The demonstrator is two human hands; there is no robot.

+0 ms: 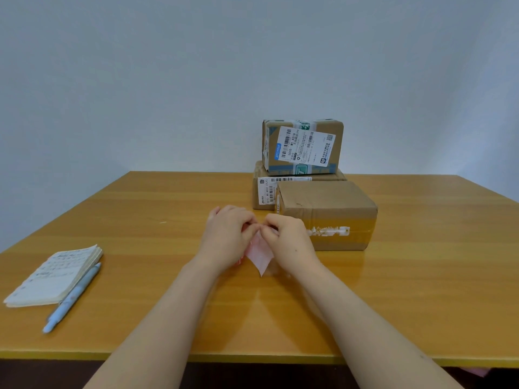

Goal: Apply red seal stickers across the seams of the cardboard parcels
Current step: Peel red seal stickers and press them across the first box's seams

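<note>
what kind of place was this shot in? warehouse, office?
Probably a small office or home desk set up for packing, not a warehouse: a wooden table against a bare wall, three labelled cardboard parcels, and a notebook and pen.

Pink sticker sheet [259,254] partly behind left hand [226,234]

Person, arms only in view. The left forearm [157,327] and the right forearm [365,327] are recorded as bare along all the length shown. The left hand [224,237] and the right hand [292,240] are likewise bare. A small dark mark [295,250] is noted on the back of the right hand (mole or speck, it cannot be told). A second faint spot [420,356] is made out on the right forearm, toward the elbow. Fingernails are too blurred to be described.
</note>
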